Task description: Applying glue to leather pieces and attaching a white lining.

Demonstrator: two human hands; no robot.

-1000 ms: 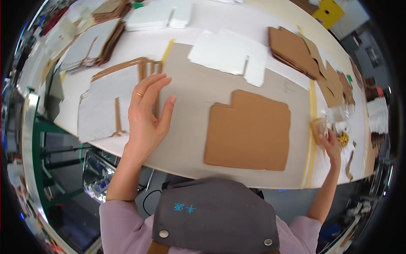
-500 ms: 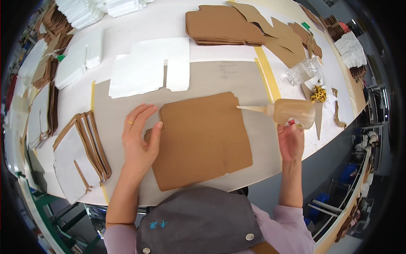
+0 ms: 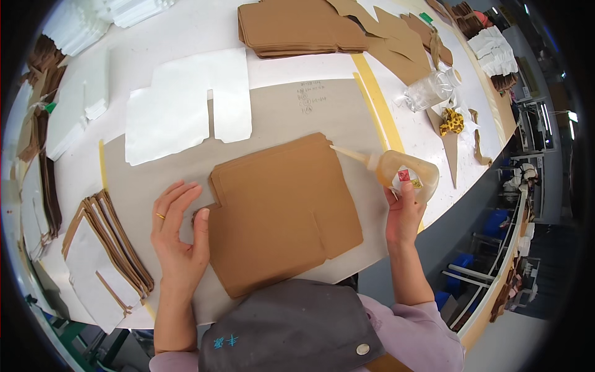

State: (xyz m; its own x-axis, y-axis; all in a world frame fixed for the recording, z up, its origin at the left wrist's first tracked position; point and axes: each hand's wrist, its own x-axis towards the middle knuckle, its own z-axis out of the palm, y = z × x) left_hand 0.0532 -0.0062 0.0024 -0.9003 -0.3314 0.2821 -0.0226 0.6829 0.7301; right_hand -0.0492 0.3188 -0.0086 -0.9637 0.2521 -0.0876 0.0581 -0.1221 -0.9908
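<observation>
A layered brown card piece (image 3: 279, 217) with a notched upper left corner lies on a grey board (image 3: 310, 105). My left hand (image 3: 176, 242) is beside its left edge, fingers loosely curved and apart, the thumb near the card's edge; whether it touches cannot be told. My right hand (image 3: 403, 217) grips a plastic squeeze bottle (image 3: 424, 167) of amber liquid, its long pale nozzle reaching to the card's upper right corner. Above the card lies a white cut shape (image 3: 167, 111).
Stacks of white (image 3: 74, 105) and brown cut sheets (image 3: 297, 25) lie around the board, with lined pieces (image 3: 99, 254) at lower left. At right are a clear bottle (image 3: 427, 90), a yellow patterned bundle (image 3: 451, 121), yellow tape strips (image 3: 381, 124) and the table's edge.
My right hand has brought the amber bottle from the table's right side to the card's corner, nozzle leftward. My left hand stays by the card's left side. The view has shifted.
</observation>
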